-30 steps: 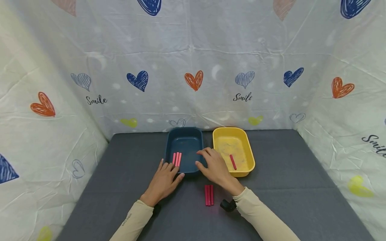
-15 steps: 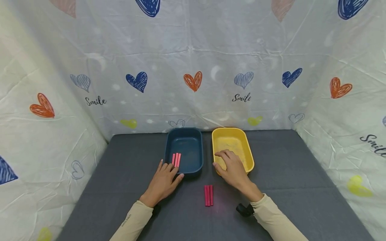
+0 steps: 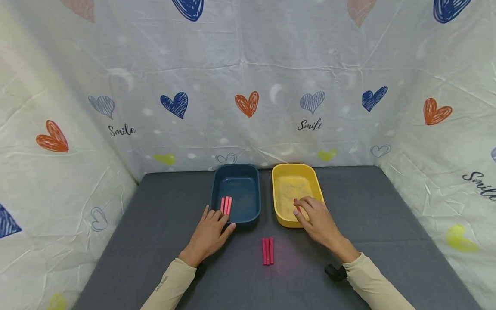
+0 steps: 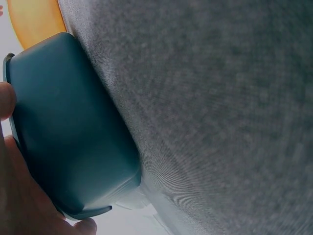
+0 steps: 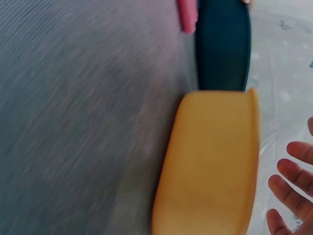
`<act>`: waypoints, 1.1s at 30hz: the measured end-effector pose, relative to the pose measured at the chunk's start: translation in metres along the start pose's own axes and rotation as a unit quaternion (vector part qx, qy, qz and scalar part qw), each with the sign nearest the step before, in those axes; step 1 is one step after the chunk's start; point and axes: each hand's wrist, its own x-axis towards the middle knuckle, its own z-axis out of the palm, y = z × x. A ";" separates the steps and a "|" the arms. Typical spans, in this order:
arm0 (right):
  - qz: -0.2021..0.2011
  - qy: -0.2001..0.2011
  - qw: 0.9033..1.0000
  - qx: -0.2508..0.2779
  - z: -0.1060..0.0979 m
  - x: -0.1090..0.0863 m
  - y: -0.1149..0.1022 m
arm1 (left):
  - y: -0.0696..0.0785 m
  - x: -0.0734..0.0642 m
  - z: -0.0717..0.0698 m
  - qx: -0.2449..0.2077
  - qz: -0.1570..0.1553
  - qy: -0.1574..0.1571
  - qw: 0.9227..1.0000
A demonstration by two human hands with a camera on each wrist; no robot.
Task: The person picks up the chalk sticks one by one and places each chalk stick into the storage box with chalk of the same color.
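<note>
My left hand [image 3: 211, 232] rests over the near left corner of the dark blue tray [image 3: 245, 185], some fingers across its rim. The left wrist view shows the thumb [image 4: 6, 100] against that rim. Inside the tray lie three pink sticks [image 3: 226, 206], partly covered by the fingers. Over the front of the yellow tray [image 3: 292, 178], my right hand [image 3: 319, 221] reaches in, thumb and fingers apart around a red stick [image 3: 297, 206]. Spread fingers [image 5: 293, 193] show beyond that tray's edge in the right wrist view. Whether they touch the stick is unclear.
Three dark pink sticks [image 3: 268, 251] lie side by side on the grey table cloth [image 3: 162, 202], in front of the trays. A white curtain [image 3: 217, 56] printed with hearts hangs behind and on both sides. Both trays stand near the back edge.
My right hand has moved rightward from beside the blue tray, across the yellow tray, to the red stick inside it. My left hand has stayed on the blue tray.
</note>
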 end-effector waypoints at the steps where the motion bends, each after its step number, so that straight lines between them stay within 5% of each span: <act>1: 0.002 -0.004 1.000 -0.005 -0.001 -0.002 0.003 | 0.000 0.000 0.000 -0.001 0.000 0.000 1.000; 10: 0.004 -0.058 0.998 -0.027 -0.011 -0.016 0.025 | 0.000 0.001 -0.002 0.000 0.000 0.002 1.000; 18: -0.011 -0.066 0.996 -0.051 -0.016 -0.027 0.038 | 0.002 0.000 -0.003 0.000 -0.001 -0.006 1.000; 33: -0.023 -0.128 0.989 -0.077 -0.014 -0.029 0.048 | 0.002 0.000 -0.002 -0.003 -0.008 -0.010 1.000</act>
